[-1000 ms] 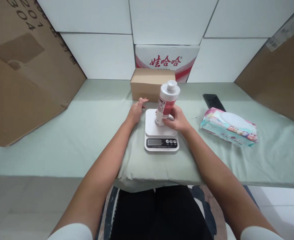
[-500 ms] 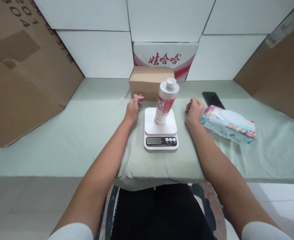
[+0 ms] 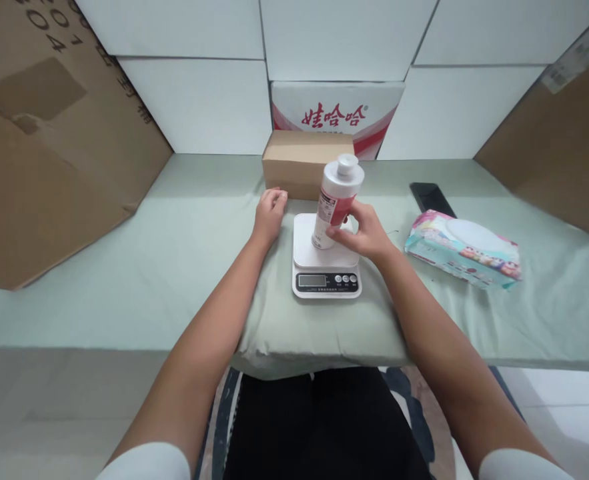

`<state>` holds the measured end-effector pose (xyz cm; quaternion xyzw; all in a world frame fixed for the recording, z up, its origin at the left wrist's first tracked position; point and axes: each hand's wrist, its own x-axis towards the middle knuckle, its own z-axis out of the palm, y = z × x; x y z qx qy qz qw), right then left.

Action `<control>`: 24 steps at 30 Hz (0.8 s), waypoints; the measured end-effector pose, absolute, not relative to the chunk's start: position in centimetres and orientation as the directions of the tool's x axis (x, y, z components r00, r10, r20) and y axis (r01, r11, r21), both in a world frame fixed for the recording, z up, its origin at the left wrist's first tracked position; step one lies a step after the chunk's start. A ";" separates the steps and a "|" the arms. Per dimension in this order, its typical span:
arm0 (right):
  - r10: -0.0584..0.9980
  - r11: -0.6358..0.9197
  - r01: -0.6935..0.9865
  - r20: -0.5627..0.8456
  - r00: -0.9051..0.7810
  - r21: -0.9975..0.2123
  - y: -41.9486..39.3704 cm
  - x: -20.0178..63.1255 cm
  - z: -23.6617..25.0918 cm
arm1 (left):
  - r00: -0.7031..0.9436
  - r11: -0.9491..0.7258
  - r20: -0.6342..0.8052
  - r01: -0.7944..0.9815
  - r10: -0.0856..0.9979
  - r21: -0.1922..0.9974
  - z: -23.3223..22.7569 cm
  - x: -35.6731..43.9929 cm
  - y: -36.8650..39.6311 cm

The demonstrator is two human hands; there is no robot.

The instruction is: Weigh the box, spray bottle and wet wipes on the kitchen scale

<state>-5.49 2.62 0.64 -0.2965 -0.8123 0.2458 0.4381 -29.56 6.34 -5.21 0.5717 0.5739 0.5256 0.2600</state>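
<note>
- A white kitchen scale (image 3: 327, 265) sits on the green-covered tabletop (image 3: 124, 267), close to the middle of the near edge, display and buttons facing the person.
- A white bottle (image 3: 336, 200) with a red label and white cap stands on the scale's platform, leaning slightly.
- Right hand (image 3: 364, 233): its grip is closed around the lower body of the bottle, fingers wrapped over the label, the hand partly over the platform.
- Left hand (image 3: 269, 215): rests on the tabletop just left of the scale, fingers loosely curled, holding nothing; fingertips lie just beside the brown box.
- A small closed brown cardboard box (image 3: 305, 162) stands directly behind the scale toward the far edge; contents not visible.
- Behind it, a white carton with red lettering (image 3: 337, 113) leans against the white wall panels.
- A pack of wet wipes (image 3: 461, 248), lid shut, lies to the right of the scale, apart from the right hand.
- A dark phone (image 3: 429, 197) lies flat beyond the wipes, toward the far right corner.
- Large cardboard sheets (image 3: 39, 147) lean over the left and right edges of the tabletop.
- Nothing stands between either hand and the scale.
</note>
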 end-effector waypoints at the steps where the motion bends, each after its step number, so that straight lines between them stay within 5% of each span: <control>1: 0.697 0.700 0.266 0.555 -0.454 -0.663 2.5 -5.6 0.6 | -0.217 -0.204 0.300 0.375 0.929 0.904 -5.2 -29.5 6.3; 5: 0.746 0.651 0.254 0.543 -0.385 -0.715 3.1 -5.6 -0.5 | -0.234 -0.172 0.266 0.356 0.935 0.919 -5.1 -29.5 6.4; 13: 0.744 0.497 0.384 0.610 0.273 -0.778 7.9 -1.1 -2.9 | -0.237 -0.200 0.294 0.353 0.926 0.914 -5.2 -29.4 6.5; 24: 0.681 0.434 0.478 0.626 0.381 -0.764 10.5 0.6 -6.3 | -0.230 -0.172 0.260 0.342 0.938 0.924 -5.1 -29.3 6.3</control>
